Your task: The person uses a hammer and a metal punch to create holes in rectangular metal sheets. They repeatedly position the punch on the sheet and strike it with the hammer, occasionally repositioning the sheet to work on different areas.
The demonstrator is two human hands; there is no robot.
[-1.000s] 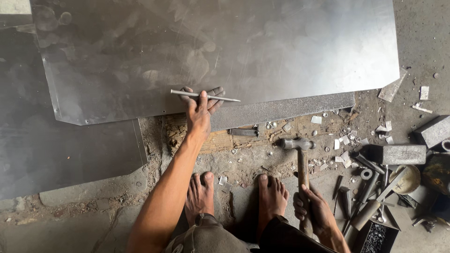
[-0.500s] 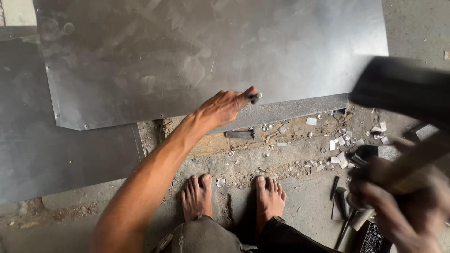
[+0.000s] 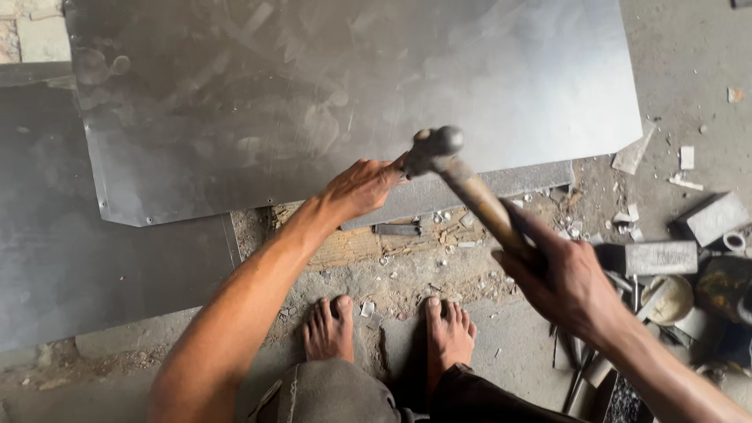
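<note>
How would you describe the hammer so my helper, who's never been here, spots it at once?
Start at the big grey metal sheet on the floor. At its near edge the right hand grips a hammer by its wooden handle. Its rounded dark steel head is raised, unlike the tools lying flat.

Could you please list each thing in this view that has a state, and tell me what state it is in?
Hammer: raised, head over the sheet's near edge.
Right hand: closed around the hammer handle.
Left hand: closed at the sheet's near edge; what its grip holds is hidden.
Large metal sheet: lying flat on the floor, overlapping a darker sheet.
Metal scraps: scattered loose on the floor.
Bare feet: planted flat, slightly apart.
</note>
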